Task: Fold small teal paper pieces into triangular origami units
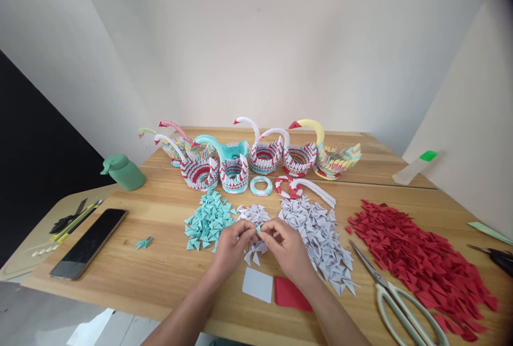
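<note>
My left hand (236, 242) and my right hand (282, 242) meet fingertip to fingertip over the middle of the table. Both are closed in a pinch on one small teal folded paper piece (258, 228), mostly covered by the fingers. Under and behind the hands lies a small heap of white folded paper pieces (253, 213). To its left is a pile of teal folded pieces (209, 220), and to its right a larger pile of pale folded pieces (318, 239). A white paper stack (257, 284) and a red paper stack (290, 293) lie below my hands, the red one partly behind my right forearm.
Several paper swans (234, 175) stand at the back, with a teal-and-white ring (261, 186) before them. Scissors (387, 284) lie beside a red pile of folded pieces (420, 260) on the right. A phone (88, 243), a few joined teal pieces (144, 243) and a green bottle (123, 172) are left.
</note>
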The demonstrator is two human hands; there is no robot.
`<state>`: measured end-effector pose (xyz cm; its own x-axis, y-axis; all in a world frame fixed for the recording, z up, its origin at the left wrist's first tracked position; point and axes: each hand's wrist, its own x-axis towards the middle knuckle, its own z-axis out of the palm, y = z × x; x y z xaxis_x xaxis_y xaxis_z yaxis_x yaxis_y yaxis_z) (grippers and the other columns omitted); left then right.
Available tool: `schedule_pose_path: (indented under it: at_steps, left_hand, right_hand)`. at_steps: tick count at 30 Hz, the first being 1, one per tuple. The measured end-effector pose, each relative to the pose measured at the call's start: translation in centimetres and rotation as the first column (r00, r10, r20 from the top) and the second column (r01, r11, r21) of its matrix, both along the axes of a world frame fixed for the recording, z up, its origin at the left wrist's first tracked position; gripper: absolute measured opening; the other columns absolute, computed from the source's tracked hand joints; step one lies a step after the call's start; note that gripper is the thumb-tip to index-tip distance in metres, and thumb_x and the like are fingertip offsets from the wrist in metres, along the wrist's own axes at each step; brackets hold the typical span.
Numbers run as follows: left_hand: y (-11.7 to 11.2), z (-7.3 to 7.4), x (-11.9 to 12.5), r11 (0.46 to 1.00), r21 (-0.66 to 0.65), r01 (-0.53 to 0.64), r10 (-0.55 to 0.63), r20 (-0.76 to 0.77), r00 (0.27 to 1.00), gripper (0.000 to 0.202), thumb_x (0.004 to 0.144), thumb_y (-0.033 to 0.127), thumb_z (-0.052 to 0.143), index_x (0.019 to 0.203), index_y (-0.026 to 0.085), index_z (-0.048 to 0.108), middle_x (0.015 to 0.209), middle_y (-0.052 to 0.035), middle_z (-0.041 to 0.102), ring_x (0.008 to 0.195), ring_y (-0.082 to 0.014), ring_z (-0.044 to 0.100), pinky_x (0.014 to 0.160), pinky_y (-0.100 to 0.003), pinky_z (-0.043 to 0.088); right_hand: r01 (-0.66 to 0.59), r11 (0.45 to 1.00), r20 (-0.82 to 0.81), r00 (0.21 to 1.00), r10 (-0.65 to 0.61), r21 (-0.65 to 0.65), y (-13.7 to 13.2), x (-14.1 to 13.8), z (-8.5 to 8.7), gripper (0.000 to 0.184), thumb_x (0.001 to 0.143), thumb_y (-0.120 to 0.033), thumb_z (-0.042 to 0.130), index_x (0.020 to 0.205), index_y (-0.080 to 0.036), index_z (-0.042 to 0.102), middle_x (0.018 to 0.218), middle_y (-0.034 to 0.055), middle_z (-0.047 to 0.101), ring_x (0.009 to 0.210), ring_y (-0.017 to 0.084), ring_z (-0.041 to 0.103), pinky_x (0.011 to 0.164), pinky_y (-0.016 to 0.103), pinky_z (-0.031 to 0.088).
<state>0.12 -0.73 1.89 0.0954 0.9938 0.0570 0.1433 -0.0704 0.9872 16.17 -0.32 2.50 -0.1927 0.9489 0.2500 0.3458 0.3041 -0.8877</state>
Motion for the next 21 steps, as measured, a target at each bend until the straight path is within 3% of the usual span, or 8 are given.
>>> schedule_pose_path:
  at_steps: [6, 16, 21]
  left_hand:
    - [-0.03, 0.18, 0.02, 0.999, -0.015, -0.029, 0.03, 0.062, 0.998, 0.026, 0.081, 0.039, 0.062, 0.068, 0.017, 0.061, 0.062, -0.0016, 0.062, 0.06, -0.0146, 0.055, 0.061, -0.025, 0.044]
    - [0.33, -0.23, -0.05, 0.988, -0.124, 0.094, -0.06, 0.256, 0.965, 0.046, 0.071, 0.06, 0.069, 0.068, 0.015, 0.06, 0.056, -0.0009, 0.061, 0.054, -0.0125, 0.054, 0.055, -0.024, 0.043]
    - [0.34, -0.19, -0.2, 0.985, -0.133, 0.108, -0.068, 0.274, 0.959, 0.046, 0.07, 0.06, 0.07, 0.067, 0.015, 0.059, 0.058, -0.0013, 0.062, 0.053, -0.0122, 0.054, 0.055, -0.023, 0.042]
  right_hand:
    - [-0.038, 0.999, 0.027, 0.999, 0.038, -0.017, -0.07, -0.06, 0.11, 0.015, 0.085, -0.022, 0.057, 0.07, -0.021, 0.059, 0.068, -0.0014, 0.058, 0.064, 0.015, 0.054, 0.058, 0.024, 0.042]
    - [0.027, 0.996, 0.091, 0.995, -0.035, 0.082, -0.25, -0.46, -0.34, 0.019, 0.082, -0.022, 0.056, 0.064, -0.022, 0.049, 0.062, -0.0029, 0.054, 0.056, 0.013, 0.049, 0.053, 0.023, 0.038]
    - [0.017, 1.0, 0.006, 1.0, -0.017, 0.006, -0.21, -0.41, -0.13, 0.023, 0.083, -0.028, 0.059, 0.062, -0.021, 0.053, 0.062, -0.002, 0.055, 0.058, 0.014, 0.052, 0.055, 0.024, 0.041]
